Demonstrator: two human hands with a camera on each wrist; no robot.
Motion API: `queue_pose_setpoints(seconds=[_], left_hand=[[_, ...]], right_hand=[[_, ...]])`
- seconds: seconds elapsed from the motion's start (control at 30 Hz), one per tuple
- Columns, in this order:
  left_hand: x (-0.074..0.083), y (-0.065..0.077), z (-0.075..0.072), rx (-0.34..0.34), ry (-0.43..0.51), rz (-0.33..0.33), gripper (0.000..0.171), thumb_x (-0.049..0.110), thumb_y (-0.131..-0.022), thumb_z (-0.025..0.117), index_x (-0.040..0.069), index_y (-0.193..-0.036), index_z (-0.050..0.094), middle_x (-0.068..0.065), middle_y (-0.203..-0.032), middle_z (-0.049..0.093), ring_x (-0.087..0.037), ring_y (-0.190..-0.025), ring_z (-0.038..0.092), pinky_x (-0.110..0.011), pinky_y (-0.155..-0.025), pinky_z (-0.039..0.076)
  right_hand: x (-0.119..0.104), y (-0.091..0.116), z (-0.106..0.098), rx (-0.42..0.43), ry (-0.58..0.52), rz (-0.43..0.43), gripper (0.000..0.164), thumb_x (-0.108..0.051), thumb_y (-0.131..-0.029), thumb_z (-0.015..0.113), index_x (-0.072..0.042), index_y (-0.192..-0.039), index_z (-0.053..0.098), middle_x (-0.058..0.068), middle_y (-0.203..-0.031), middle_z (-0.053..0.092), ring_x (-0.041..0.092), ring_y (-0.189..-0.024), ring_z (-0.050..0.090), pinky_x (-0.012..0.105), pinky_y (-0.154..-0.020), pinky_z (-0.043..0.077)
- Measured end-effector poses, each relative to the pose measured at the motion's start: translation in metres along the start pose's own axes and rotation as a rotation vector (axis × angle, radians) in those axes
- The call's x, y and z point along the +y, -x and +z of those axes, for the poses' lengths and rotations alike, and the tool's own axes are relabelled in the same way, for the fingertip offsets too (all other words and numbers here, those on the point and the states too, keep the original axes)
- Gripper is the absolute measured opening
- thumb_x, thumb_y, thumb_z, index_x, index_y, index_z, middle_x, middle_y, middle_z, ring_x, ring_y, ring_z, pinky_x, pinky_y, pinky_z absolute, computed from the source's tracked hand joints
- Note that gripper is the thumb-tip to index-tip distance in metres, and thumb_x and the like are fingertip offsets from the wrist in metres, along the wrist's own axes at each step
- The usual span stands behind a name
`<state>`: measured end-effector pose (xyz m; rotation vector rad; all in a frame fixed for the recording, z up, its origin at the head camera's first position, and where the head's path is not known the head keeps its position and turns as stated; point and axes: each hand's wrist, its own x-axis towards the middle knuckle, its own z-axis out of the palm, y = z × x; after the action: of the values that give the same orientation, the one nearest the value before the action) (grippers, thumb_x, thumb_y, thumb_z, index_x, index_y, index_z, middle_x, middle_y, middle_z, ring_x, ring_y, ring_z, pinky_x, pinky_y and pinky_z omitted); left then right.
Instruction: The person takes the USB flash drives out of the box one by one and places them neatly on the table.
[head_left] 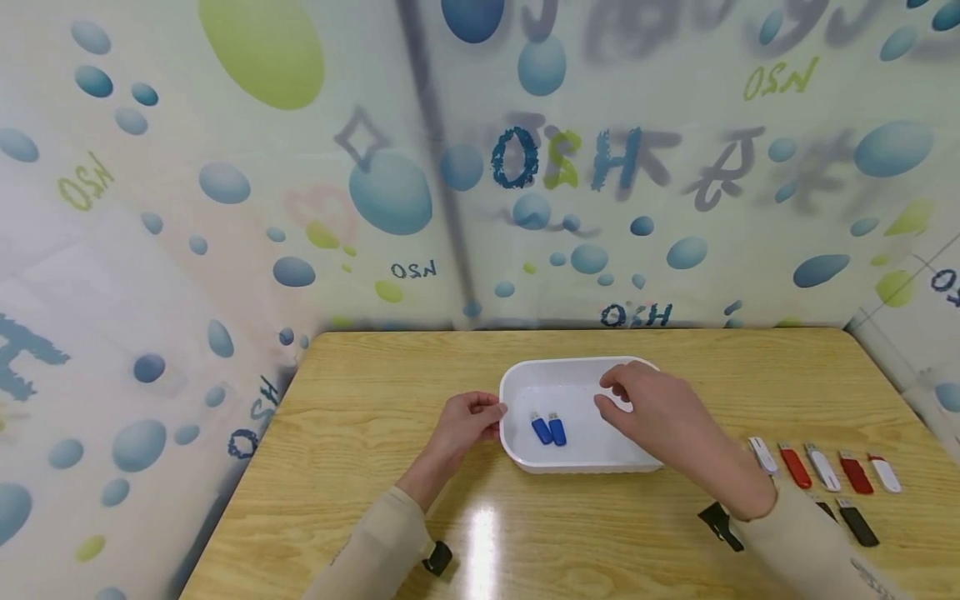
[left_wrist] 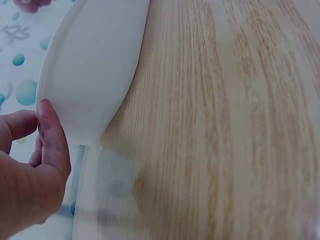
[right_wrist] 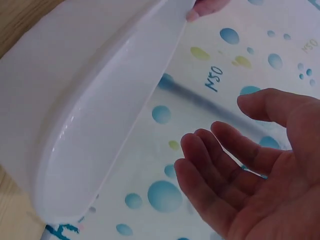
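A white plastic basin [head_left: 585, 460] stands on the wooden table. Two blue USB flash drives [head_left: 557, 430] lie side by side on its floor, toward the left. My left hand [head_left: 467, 423] pinches the basin's left rim between thumb and fingers; the left wrist view shows the same grip on the white rim [left_wrist: 90, 65]. Over the right part of the basin hovers my right hand [head_left: 667, 408], its fingers loosely bent and the thumb apart. In the right wrist view nothing lies between the fingers [right_wrist: 200, 185] of that hand, and it is clear of the basin wall [right_wrist: 110, 115].
On the table to the right lies a row of flash drives: white, a red one [head_left: 795, 465], white, a dark red one [head_left: 856, 472] and a white-and-red one [head_left: 885, 473]. Nearer is a black drive [head_left: 857, 522], with another dark one partly behind my right sleeve. A patterned wall covering [head_left: 480, 250] rises behind.
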<state>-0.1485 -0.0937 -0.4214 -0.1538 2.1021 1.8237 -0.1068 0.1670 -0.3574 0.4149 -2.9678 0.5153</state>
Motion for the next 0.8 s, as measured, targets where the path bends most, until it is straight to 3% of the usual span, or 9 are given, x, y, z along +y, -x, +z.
queue_pose_setpoints(seconds=[0.27, 0.6, 0.8], left_hand=[[-0.024, -0.022, -0.004, -0.002, 0.026, 0.003, 0.031, 0.014, -0.091, 0.067, -0.007, -0.113, 0.060, -0.027, -0.103, 0.063, -0.021, -0.073, 0.064, -0.041, -0.076, 0.057], [-0.028, -0.023, -0.004, -0.002, 0.031, 0.021, 0.032, 0.015, -0.090, 0.067, -0.008, -0.111, 0.060, -0.025, -0.099, 0.064, -0.021, -0.072, 0.064, -0.036, -0.072, 0.058], [-0.028, -0.023, -0.004, -0.003, 0.032, 0.022, 0.031, 0.015, -0.090, 0.068, -0.008, -0.110, 0.060, -0.024, -0.098, 0.064, -0.019, -0.070, 0.063, -0.035, -0.071, 0.058]], right_hand=[[-0.011, -0.021, 0.022, -0.101, 0.004, 0.021, 0.028, -0.035, -0.088, 0.065, -0.012, -0.104, 0.069, 0.000, -0.091, 0.063, 0.014, -0.076, 0.055, 0.032, -0.063, 0.050], [-0.018, -0.040, 0.048, -0.236, 0.009, 0.090, 0.030, -0.036, -0.088, 0.067, -0.014, -0.108, 0.068, 0.001, -0.095, 0.063, 0.015, -0.074, 0.055, 0.030, -0.060, 0.050], [-0.019, -0.045, 0.061, -0.302, 0.035, 0.138, 0.040, -0.042, -0.088, 0.065, -0.013, -0.115, 0.065, 0.001, -0.098, 0.062, 0.017, -0.074, 0.053, 0.031, -0.062, 0.049]])
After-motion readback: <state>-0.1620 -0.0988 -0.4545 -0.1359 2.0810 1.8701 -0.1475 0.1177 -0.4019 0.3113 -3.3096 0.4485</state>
